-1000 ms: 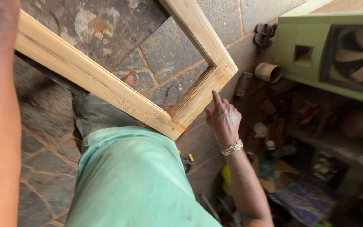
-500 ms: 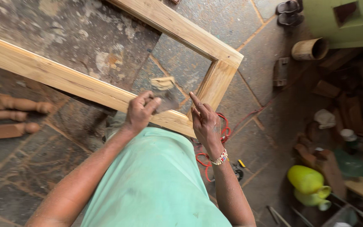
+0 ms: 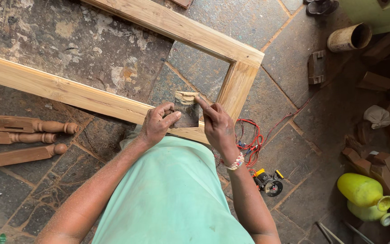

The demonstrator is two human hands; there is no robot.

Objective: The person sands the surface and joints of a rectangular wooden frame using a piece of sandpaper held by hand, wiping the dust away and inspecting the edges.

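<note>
Wooden frame (image 3: 113, 97), 2 hands (image 3: 188, 122) gripping sandpaper (image 3: 187, 110)

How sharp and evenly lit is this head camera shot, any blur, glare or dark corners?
Head view: sharp and evenly daylit on the wooden frame, both hands and the sandpaper piece; no glare; soft shadows; the right edge by the yellow jug is dimmer; straight frame rails bow slightly, suggesting wide-angle distortion.

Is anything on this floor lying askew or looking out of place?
Yes. A yellow jug lies tipped on its side at the lower right. A red cable sprawls in loose loops beside the right hand, near a small power tool. No spill is visible.
</note>
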